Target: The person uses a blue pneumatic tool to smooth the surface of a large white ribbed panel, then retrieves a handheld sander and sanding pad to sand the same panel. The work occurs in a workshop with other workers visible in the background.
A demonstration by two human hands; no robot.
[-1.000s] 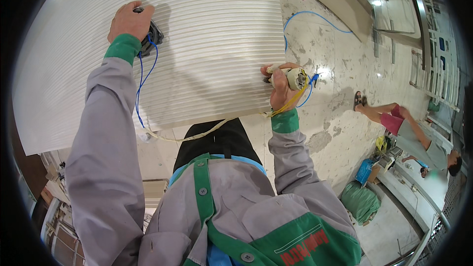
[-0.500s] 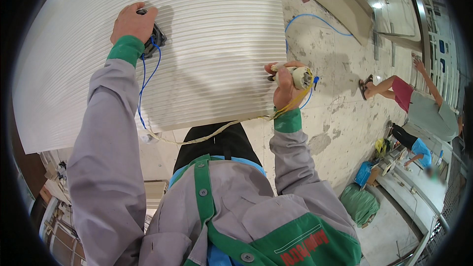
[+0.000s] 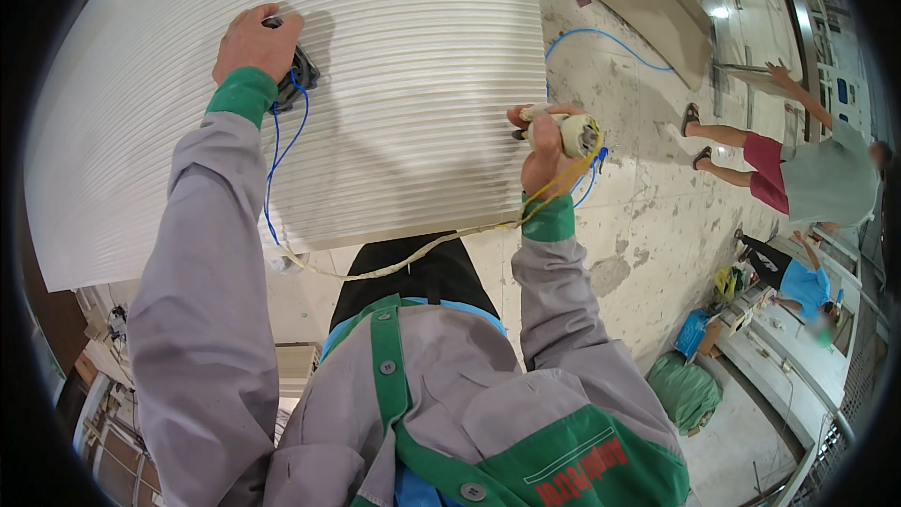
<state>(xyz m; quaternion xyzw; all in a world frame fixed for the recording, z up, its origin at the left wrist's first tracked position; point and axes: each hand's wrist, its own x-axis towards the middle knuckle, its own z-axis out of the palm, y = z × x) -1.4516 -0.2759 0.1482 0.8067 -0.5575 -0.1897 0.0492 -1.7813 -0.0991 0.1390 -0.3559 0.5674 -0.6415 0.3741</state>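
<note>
My left hand is closed over a black, flat-bodied device, which rests on a white ridged panel. The palm hides most of the device, so its exact kind is unclear. Thin blue cords run from it down to the panel's near edge. Beyond the panel's right edge, my right hand is wrapped round a cream-coloured cylindrical tool with a dark tip on its left side. From its right end a yellow cord loops back and joins a tape-wrapped cable hanging across my front.
A blue hose curves over the worn floor beside the panel. Farther right, one person stands with an arm reaching out; another in blue is at a bench. A green sack and a tan board lie nearby.
My left hand and the black device have shifted very slightly right. My right hand has turned the cream tool a little. The standing person at right has moved, legs now apart.
</note>
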